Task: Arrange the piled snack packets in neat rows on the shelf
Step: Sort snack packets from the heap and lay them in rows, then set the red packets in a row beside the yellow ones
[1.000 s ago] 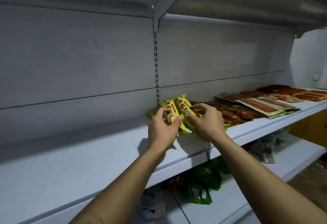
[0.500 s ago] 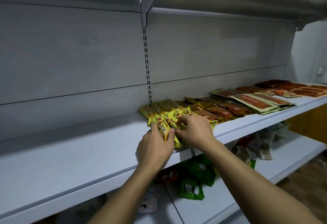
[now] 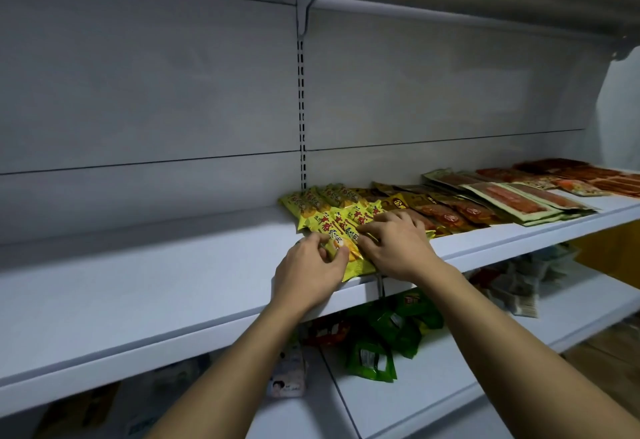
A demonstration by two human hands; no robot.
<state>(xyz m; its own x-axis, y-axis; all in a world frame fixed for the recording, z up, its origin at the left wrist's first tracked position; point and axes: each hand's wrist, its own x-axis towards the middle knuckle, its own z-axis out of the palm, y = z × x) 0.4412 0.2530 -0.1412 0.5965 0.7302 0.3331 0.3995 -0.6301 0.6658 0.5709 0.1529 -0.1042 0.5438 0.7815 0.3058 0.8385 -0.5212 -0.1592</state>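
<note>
Now a front packet (image 3: 349, 258) among the yellow packets (image 3: 329, 208) is pinched at its near end by the left hand (image 3: 308, 272), the thumb laid on its face and the fingers curled against its left edge. This packet is seen lying on the shelf (image 3: 138, 282), its near end reaching the front lip. The right hand (image 3: 398, 248) is laid over the yellow packets just beside it, with the fingers bent and stretched leftward across their tops; whether a packet is pinched between its thumb and forefinger cannot be told. The two hands are held close together, nearly touching across the front packet. The yellow packets are gathered in an overlapping cluster that runs from the back wall, at the foot of a slotted upright (image 3: 302, 109), towards the shelf's front. To their right, brown packets (image 3: 446, 211) are laid overlapping, followed by a stack of flat packets (image 3: 512, 198) with pale green borders, and red packets (image 3: 588, 175) are set at the far end. Beneath, on a lower shelf (image 3: 433, 390), green packets (image 3: 377, 345) are heaped loosely, and pale packets (image 3: 519, 286) are piled further right.
</note>
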